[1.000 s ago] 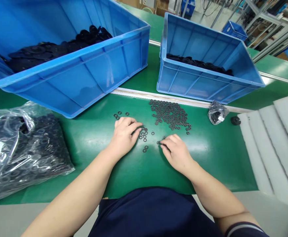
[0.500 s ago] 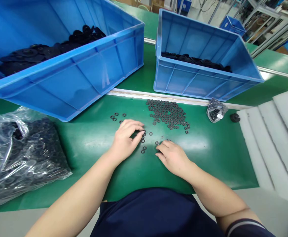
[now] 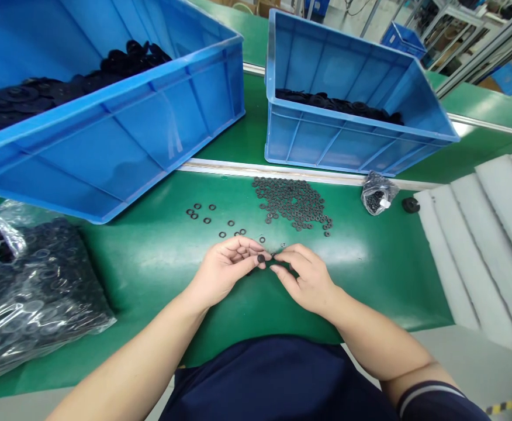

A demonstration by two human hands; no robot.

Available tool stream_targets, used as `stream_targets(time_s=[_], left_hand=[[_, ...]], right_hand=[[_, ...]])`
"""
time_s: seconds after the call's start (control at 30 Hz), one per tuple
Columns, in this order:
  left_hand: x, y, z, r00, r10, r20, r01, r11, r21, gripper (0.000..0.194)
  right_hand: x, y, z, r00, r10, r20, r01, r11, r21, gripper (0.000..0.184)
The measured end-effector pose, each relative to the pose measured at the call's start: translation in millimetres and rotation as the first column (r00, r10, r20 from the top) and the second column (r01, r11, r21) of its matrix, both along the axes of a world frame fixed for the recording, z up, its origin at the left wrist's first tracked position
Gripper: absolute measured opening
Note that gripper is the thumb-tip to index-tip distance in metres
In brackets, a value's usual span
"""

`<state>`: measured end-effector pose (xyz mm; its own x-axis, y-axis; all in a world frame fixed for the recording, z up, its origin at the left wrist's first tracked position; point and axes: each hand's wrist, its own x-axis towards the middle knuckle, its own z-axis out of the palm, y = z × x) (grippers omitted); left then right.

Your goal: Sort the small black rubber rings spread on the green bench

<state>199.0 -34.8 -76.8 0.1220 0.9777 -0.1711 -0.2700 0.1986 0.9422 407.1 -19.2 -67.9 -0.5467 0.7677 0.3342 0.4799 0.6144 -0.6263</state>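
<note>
My left hand [image 3: 224, 266] is closed, thumb and fingers pinching a small black round piece [image 3: 261, 258]. Opposite it, my right hand [image 3: 307, 275] has its fingertips brought in close, with a tiny dark piece [image 3: 272, 256] at the index finger; its kind is too small to make out. Black rubber rings lie loose beyond my left hand, one ring [image 3: 222, 234] close to the knuckles and another ring [image 3: 262, 240] just past the fingertips. Farther back spreads a dense patch of small dark grey rings [image 3: 289, 199].
Two blue crates hold black discs: a large crate [image 3: 172, 117] at back left, another crate [image 3: 352, 137] at back right. A clear bag of black rings [image 3: 49, 304] lies left. At right are a small bag [image 3: 376, 194], a black round part [image 3: 411, 204] and stacked white foam [image 3: 453, 251].
My hands have come together over the table, the left moving nearer the right. The black piece now shows in the left fingers. The camera view has shifted slightly.
</note>
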Motion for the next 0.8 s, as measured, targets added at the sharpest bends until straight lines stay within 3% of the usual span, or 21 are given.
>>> stream_targets(time_s=[0.23, 0.43, 0.57, 0.67, 0.8], left_hand=[[-3, 3, -0.3, 0.992, -0.034, 0.118, 0.044, 0.996, -0.080, 0.025], [-7, 5, -0.3, 0.990, -0.017, 0.143, 0.028, 0.997, -0.074, 0.024], [-6, 2, -0.8, 0.999, 0.027, 0.018, -0.027, 0.999, -0.021, 0.021], [0, -2, 0.5, 0.996, -0.012, -0.089, 0.015, 0.999, 0.042, 0.019], [2, -7, 3.2, 0.977, -0.069, -0.200, 0.087, 0.992, 0.087, 0.019]], right_hand=[[0, 0, 3.8, 1.000, -0.017, -0.018, 0.017, 1.000, -0.003, 0.017], [-1, 0, 5.6, 0.999, 0.010, -0.037, -0.009, 0.999, 0.044, 0.014], [-1, 1, 3.0, 0.998, 0.022, -0.060, -0.017, 0.996, 0.083, 0.018], [-3, 2, 0.0, 0.994, 0.084, -0.072, -0.073, 0.987, 0.140, 0.026], [-5, 4, -3.4, 0.990, 0.115, -0.083, -0.103, 0.985, 0.138, 0.019]])
